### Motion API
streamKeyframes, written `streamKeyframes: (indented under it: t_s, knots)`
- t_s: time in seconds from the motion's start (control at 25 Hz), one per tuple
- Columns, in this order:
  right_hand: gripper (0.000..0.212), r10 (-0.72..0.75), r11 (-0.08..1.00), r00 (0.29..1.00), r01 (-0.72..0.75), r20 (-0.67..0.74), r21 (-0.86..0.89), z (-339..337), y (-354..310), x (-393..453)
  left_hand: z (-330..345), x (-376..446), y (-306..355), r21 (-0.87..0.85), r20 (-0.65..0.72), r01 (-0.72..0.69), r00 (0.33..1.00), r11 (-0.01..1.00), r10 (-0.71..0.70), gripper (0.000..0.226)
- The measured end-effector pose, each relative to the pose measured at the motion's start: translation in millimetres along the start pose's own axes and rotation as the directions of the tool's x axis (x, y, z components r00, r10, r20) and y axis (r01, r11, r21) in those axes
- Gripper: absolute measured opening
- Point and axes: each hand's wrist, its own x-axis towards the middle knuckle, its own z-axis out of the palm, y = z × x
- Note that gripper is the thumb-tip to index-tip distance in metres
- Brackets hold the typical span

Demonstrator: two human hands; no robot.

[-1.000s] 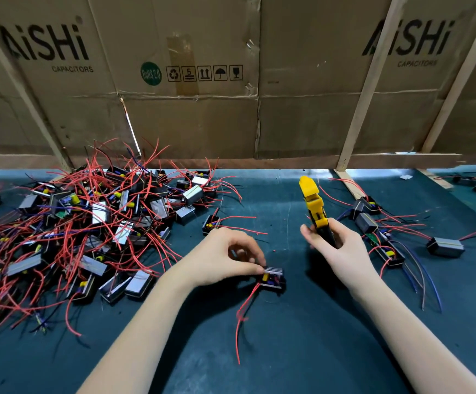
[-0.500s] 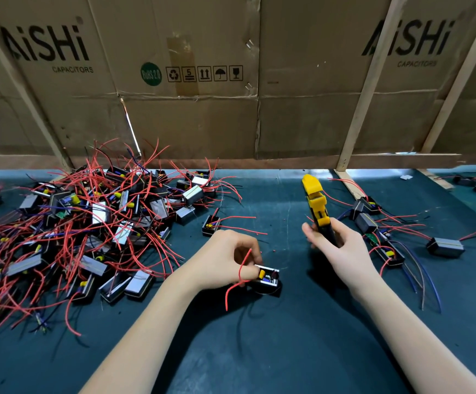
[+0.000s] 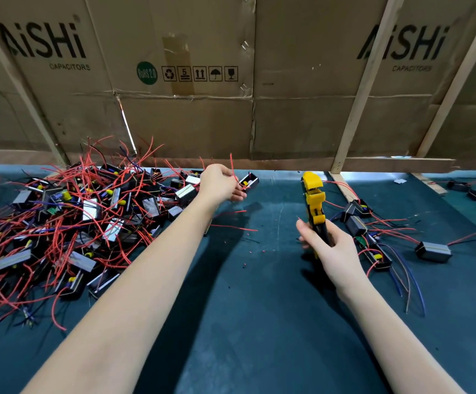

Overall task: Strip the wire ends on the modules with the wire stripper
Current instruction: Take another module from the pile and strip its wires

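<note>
Head: left hand point(image 3: 220, 182) pinching module point(image 3: 249, 180)

- Dark green mat point(image 3: 259, 322) covers the table.
- Cardboard wall point(image 3: 191, 120) stands along the table's far edge, printed "AiSHi CAPACITORS" at left and right, with a green "RoHS 2.0" sticker point(image 3: 146, 73) and a row of handling symbols point(image 3: 200, 73).
- Tape patch point(image 3: 178, 64) above the symbols.
- Wooden slats point(image 3: 364, 86) lean against the cardboard.
- Wooden rail point(image 3: 288, 164) runs along the cardboard's base.
</note>
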Motion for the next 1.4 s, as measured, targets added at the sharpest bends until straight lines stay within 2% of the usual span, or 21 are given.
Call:
streamKeyframes:
  t_s: [0.04, 0.12, 0.2, 0.24, 0.28, 0.32, 0.4, 0.44, 0.48, 0.64, 0.72, 0.76, 0.84, 0.88, 0.96, 1.04, 1.12, 1.16, 1.2, 1.28, 1.4]
  knots:
    - [0.072, 0.0, 1.0, 1.0, 0.0, 0.0, 0.003, 0.3, -0.1, -0.7, 3.7, 6.0, -3.3, 0.0, 0.003, 0.031, 1.0, 1.0, -0.031, 0.023]
    - [0.071, -0.006, 1.0, 1.0, 0.006, 0.002, -0.002, 1.1, 0.2, -0.6, -0.8, 6.5, -10.0, 0.223, -0.005, -0.079, 0.997, 0.972, 0.082, 0.031]
    - [0.072, -0.006, 1.0, 1.0, 0.006, -0.003, -0.012, 2.8, 0.2, 1.2, -20.0, -2.3, -16.9, 0.485, -0.07, -0.218, 0.956, 0.847, 0.286, 0.022]
    - [0.073, -0.005, 1.0, 1.0, 0.005, -0.007, -0.016, 3.7, 0.1, 2.1, -32.3, -6.5, -21.1, 0.597, -0.084, -0.224, 0.938, 0.77, 0.338, 0.016]
    - [0.075, -0.005, 1.0, 1.0, 0.004, -0.01, -0.017, 4.0, 0.2, 2.5, -45.0, -11.3, -25.2, 0.692, -0.07, -0.182, 0.946, 0.698, 0.316, 0.015]
    - [0.077, -0.005, 1.0, 1.0, 0.004, -0.012, -0.019, 4.3, 0.2, 2.9, -54.7, -16.4, -27.9, 0.771, -0.024, -0.115, 0.978, 0.627, 0.209, 0.022]
    - [0.078, -0.009, 1.0, 1.0, 0.009, -0.017, -0.024, 3.2, -0.1, 2.5, -60.9, -27.3, -35.3, 0.872, 0.097, -0.038, 0.991, 0.488, -0.096, 0.044]
    - [0.078, -0.011, 1.0, 1.0, 0.011, -0.018, -0.022, 2.4, -0.3, 2.7, -57.8, -32.3, -40.5, 0.886, 0.128, -0.041, 0.979, 0.462, -0.16, 0.049]
    - [0.078, -0.011, 1.0, 1.0, 0.01, -0.02, -0.012, 2.0, -0.3, 3.0, -52.2, -36.0, -45.2, 0.883, 0.132, -0.053, 0.982, 0.466, -0.139, 0.048]
    - [0.072, 0.0, 1.0, 1.0, 0.001, -0.03, 0.021, 1.8, 1.4, 5.3, -20.2, -36.5, -41.5, 0.774, 0.143, -0.134, 0.989, 0.618, 0.036, 0.025]
    - [0.07, 0.006, 1.0, 1.0, -0.006, -0.026, 0.025, 1.6, 2.3, 5.8, 1.7, -28.0, -27.5, 0.684, 0.133, -0.189, 0.982, 0.704, 0.133, 0.031]
    - [0.072, 0.006, 1.0, 1.0, -0.006, -0.024, 0.025, 1.3, 2.8, 5.6, 12.0, -21.6, -20.0, 0.68, 0.113, -0.242, 0.967, 0.692, 0.228, 0.045]
    - [0.074, 0.005, 1.0, 1.0, -0.004, -0.023, 0.027, 0.9, 3.8, 5.6, 24.7, -8.9, -11.8, 0.723, 0.095, -0.297, 0.937, 0.624, 0.337, 0.074]
    - [0.074, 0.001, 1.0, 1.0, 0.0, -0.021, 0.028, 0.6, 4.4, 5.4, 24.6, -3.7, -11.4, 0.739, 0.076, -0.297, 0.929, 0.605, 0.363, 0.074]
    - [0.073, -0.003, 1.0, 1.0, 0.003, -0.013, 0.024, 0.5, 4.7, 5.3, 11.1, 3.2, -20.0, 0.795, -0.013, -0.25, 0.904, 0.553, 0.427, 0.054]
    - [0.073, 0.004, 1.0, 1.0, -0.004, -0.015, 0.017, 1.4, 4.0, 6.0, -13.6, 5.7, -37.6, 0.916, -0.076, -0.137, 0.864, 0.378, 0.498, 0.041]
    - [0.075, 0.009, 1.0, 1.0, -0.008, -0.018, 0.004, 2.6, 2.4, 6.2, -41.5, 5.8, -53.4, 0.972, -0.083, -0.034, 0.876, 0.234, 0.475, 0.039]
    - [0.076, 0.008, 1.0, 1.0, -0.008, -0.015, -0.003, 3.2, 1.4, 6.0, -54.1, 5.5, -57.5, 0.978, -0.08, -0.011, 0.901, 0.208, 0.427, 0.04]
    - [0.077, 0.008, 1.0, 1.0, -0.008, -0.011, -0.013, 3.8, 0.5, 5.3, -64.4, 4.9, -58.1, 0.975, -0.079, -0.006, 0.925, 0.223, 0.372, 0.039]
    - [0.074, 0.007, 0.999, 1.0, -0.007, -0.004, -0.032, 4.4, -1.2, 2.9, -75.5, 0.8, -50.3, 0.928, -0.085, -0.053, 0.935, 0.37, 0.345, 0.032]
    - [0.064, 0.011, 0.998, 1.0, -0.011, 0.003, -0.058, 4.8, -4.9, -0.9, -72.5, -18.6, -30.7, 0.818, -0.153, -0.187, 0.84, 0.544, 0.52, 0.028]
